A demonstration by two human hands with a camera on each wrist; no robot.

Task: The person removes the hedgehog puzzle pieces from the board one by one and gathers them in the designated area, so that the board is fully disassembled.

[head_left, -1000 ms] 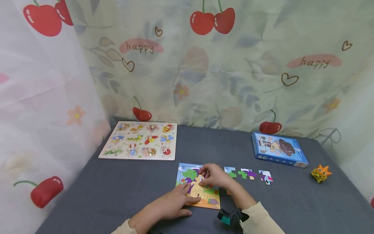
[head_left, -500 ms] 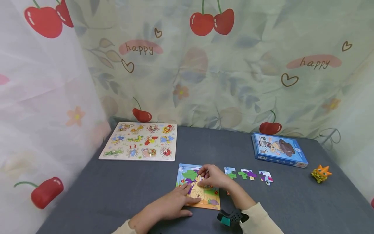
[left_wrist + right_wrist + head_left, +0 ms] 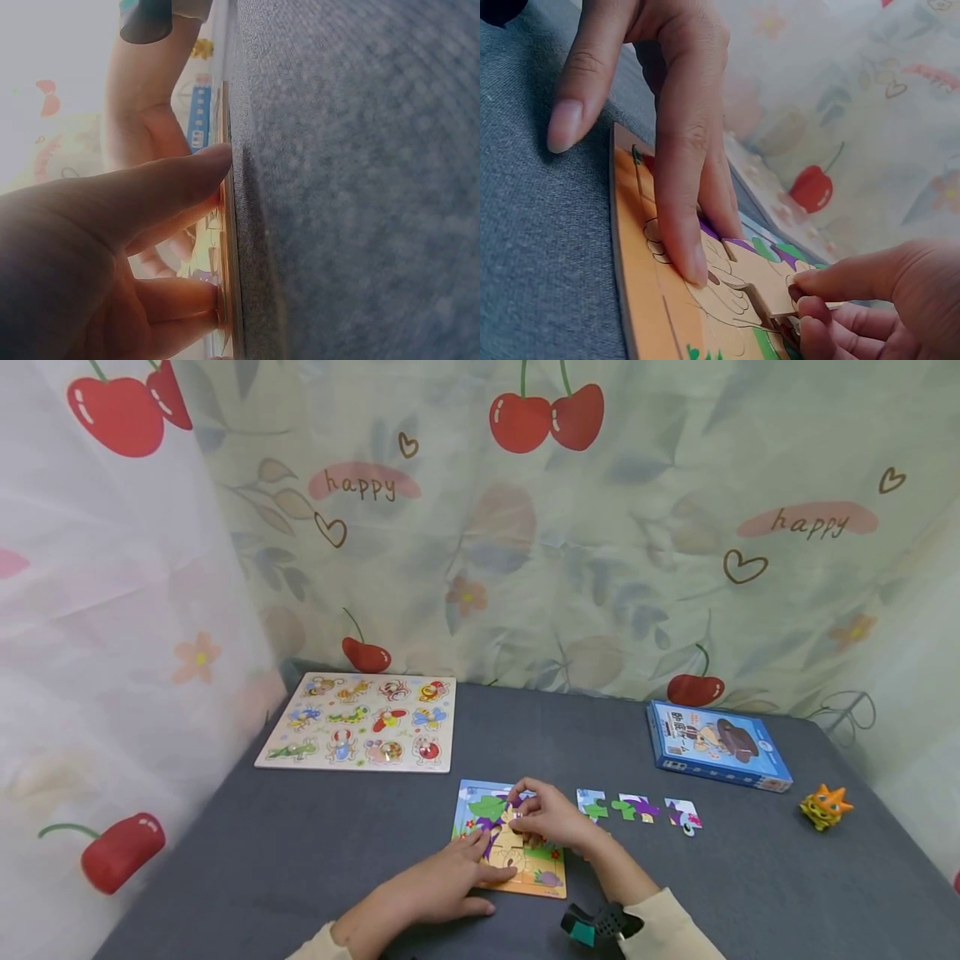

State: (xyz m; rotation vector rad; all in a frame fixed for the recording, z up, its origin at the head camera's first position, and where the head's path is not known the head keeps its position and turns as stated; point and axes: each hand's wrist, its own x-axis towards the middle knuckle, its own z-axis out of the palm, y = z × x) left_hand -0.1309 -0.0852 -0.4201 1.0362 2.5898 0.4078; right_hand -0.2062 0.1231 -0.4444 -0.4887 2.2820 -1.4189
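A jigsaw puzzle board [image 3: 553, 887] with a cartoon figure, a green leaf and an orange lower border lies on the dark cloth. My left hand [image 3: 448, 878] rests on its left side, fingers extended; in the right wrist view one fingertip [image 3: 695, 268] presses the picture. From the other side, my right hand [image 3: 561, 817] pinches a beige puzzle piece [image 3: 769, 276] between thumb and fingers. That piece sits tilted over its slot, a dark gap showing along its edge. The right hand hides part of the board's upper right in the head view.
Loose puzzle pieces lie right of the board: one green and blue [image 3: 591, 803], one purple and green [image 3: 636, 807], one with an eye [image 3: 682, 815]. Behind stand an insect puzzle board [image 3: 408, 760] and a blue box [image 3: 716, 743]. An orange-yellow toy [image 3: 823, 807] sits far right.
The right hand's fingers have shifted slightly on the board, and the pinched puzzle piece's lower edge now shows as a step. The left hand has stayed in place.
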